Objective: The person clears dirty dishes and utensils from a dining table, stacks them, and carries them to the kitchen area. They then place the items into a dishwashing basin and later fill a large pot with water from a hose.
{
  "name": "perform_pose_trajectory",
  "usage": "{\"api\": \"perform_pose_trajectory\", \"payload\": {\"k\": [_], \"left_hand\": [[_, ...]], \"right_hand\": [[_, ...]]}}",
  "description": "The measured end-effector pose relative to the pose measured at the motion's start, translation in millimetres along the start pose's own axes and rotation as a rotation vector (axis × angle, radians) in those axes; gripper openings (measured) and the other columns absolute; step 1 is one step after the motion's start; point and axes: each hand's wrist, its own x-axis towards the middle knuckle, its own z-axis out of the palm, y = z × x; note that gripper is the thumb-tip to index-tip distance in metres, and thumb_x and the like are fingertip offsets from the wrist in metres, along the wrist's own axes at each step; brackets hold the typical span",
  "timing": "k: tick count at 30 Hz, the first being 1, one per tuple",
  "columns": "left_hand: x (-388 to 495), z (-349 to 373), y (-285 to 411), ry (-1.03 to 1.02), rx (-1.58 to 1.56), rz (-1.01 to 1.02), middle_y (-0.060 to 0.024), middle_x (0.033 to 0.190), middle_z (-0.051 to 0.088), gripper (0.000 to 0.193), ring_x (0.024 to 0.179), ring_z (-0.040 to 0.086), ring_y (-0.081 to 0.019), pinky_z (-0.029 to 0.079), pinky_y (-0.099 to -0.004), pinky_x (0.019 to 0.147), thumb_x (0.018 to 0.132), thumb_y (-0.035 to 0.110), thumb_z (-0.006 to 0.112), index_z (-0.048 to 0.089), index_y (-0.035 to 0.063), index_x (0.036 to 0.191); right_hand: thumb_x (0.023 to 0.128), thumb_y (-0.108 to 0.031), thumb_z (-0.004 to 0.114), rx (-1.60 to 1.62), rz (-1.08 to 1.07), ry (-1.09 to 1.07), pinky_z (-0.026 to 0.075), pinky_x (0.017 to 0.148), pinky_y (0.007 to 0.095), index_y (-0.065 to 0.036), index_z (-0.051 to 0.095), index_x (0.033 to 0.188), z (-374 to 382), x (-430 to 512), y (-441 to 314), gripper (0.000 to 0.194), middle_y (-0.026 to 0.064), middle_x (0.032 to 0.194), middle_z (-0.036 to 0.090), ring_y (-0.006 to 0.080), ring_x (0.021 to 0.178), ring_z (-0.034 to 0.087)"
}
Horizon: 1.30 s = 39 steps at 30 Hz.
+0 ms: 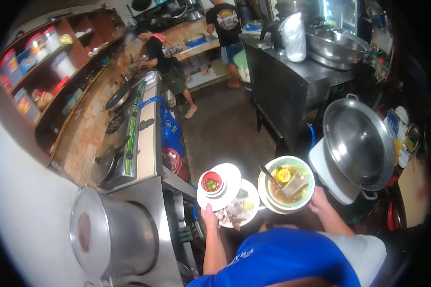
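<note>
My left hand grips the rim of a white plate, on which a small white bowl carries a red dish of small green citrus pieces. Under and beside it is another pale plate with meat or bone scraps and a utensil; what bears this plate is hidden. My right hand holds, from its right side, a pale green bowl set on a plate. In the bowl are brown broth, a corn piece, a large bone-like piece and a metal spoon.
At left are a large lidded pot and a stove counter with pans. A blue gas cylinder stands beneath. At right are a steel basin and a steel table. Two people stand farther back.
</note>
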Motion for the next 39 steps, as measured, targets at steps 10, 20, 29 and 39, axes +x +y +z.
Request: {"api": "perform_pose_trajectory", "payload": {"k": [10,20,29,39], "left_hand": [[301,103,29,-0.107,-0.054,0.001,-0.0148,0.131,0.060,0.039,0.116,0.060,-0.0235,0.044,-0.0363,0.101,0.102,0.011,0.046,0.049,-0.0064,0.138],[642,241,50,-0.360,0.086,0.012,-0.0124,0.126,0.064,0.040,0.112,0.060,-0.0209,0.045,-0.0338,0.099,0.099,0.014,0.052,0.054,-0.0052,0.134],[891,407,56,-0.547,0.049,-0.117,-0.0147,0.129,0.062,0.043,0.112,0.060,-0.0245,0.046,-0.0359,0.097,0.098,0.019,0.055,0.055,-0.0052,0.134],[1067,544,82,-0.575,0.173,-0.247,-0.0173,0.136,0.055,0.048,0.115,0.060,-0.0255,0.049,-0.0364,0.096,0.097,0.012,0.050,0.045,-0.0063,0.141]], "right_hand": [[0.100,-0.004,0.047,0.095,-0.003,0.018,0.060,0.042,0.0336,0.006,0.062,0.110,183,215,-95,0.021,0.0184,0.082,0.070,0.0234,0.056,0.070],[0.100,0.000,0.041,0.242,-0.090,0.204,0.061,0.044,0.0334,0.007,0.063,0.113,338,422,-170,0.027,0.0197,0.087,0.072,0.0250,0.059,0.072],[0.094,0.008,0.044,0.408,-0.177,0.393,0.058,0.041,0.0332,0.007,0.063,0.109,427,592,-224,0.025,0.0202,0.082,0.070,0.0261,0.056,0.070],[0.099,0.002,0.043,0.534,-0.235,0.517,0.046,0.038,0.0346,0.005,0.064,0.107,494,803,-305,0.023,0.0200,0.085,0.069,0.0236,0.058,0.065]]}}
